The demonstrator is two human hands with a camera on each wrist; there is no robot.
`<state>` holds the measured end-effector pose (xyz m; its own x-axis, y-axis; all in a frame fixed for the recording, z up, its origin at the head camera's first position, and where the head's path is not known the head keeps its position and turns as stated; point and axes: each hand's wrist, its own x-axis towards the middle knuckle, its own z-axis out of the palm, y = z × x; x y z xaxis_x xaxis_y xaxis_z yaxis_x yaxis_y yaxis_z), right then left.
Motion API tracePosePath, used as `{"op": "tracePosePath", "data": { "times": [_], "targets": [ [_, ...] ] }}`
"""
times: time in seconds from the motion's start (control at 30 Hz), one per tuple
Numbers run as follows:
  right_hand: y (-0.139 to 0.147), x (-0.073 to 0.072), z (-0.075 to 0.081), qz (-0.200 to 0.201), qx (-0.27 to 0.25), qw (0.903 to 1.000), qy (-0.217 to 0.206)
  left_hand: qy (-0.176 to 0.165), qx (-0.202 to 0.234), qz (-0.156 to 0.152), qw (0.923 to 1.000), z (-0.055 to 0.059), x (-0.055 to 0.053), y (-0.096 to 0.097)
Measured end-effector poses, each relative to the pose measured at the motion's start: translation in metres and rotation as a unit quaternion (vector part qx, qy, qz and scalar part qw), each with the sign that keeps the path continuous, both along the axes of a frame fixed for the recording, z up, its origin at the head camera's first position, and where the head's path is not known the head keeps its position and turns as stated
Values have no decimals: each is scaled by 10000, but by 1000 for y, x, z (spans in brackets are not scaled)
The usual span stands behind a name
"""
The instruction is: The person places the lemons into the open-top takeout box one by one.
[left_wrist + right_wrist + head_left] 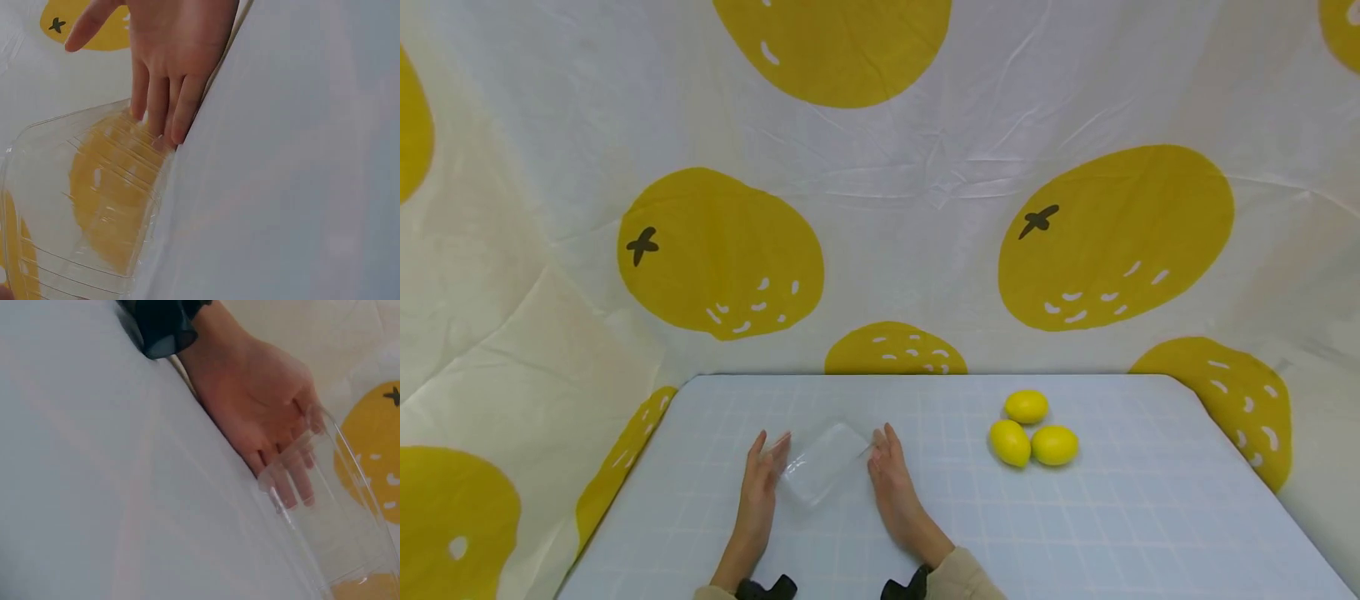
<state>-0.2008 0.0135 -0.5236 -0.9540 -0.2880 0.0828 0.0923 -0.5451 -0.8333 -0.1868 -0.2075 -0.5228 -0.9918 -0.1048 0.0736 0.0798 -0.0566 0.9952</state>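
Observation:
A clear plastic container point(824, 463) with ribbed walls sits on the table between the two hands, turned at an angle. My left hand point(762, 483) stands on its edge at the container's left side, fingers straight, fingertips right at the wall. In the left wrist view the ribbed clear plastic container point(94, 200) shows at the tips of the left fingers point(184, 112). On the opposite side, my right hand point(895, 487) has its fingers extended along the container's right corner. Through the plastic, the right fingers point(284, 487) show in the right wrist view.
Three yellow lemons point(1055, 446) lie grouped to the right of the hands. The table point(1112, 533) has a pale checked cloth. Behind it hangs a white curtain point(917, 250) printed with big yellow fruit. Dark straps point(767, 587) are on both wrists.

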Motion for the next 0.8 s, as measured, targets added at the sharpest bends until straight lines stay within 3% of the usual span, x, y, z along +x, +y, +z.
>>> {"op": "tracePosePath", "data": {
  "times": [0.33, 0.5, 0.8],
  "targets": [
    [17, -5, -2, -132, 124, 9998, -16, 30, -208, -314, 9993, -4, 1, 15],
    [27, -8, -2, -127, 333, 9993, 79, 125, -301, -551, 9980, -5, 5, 27],
    [54, -13, -4, -25, 681, 9976, 128, -11, -440, -921, 9948, -7, 14, 55]
  ]
}}
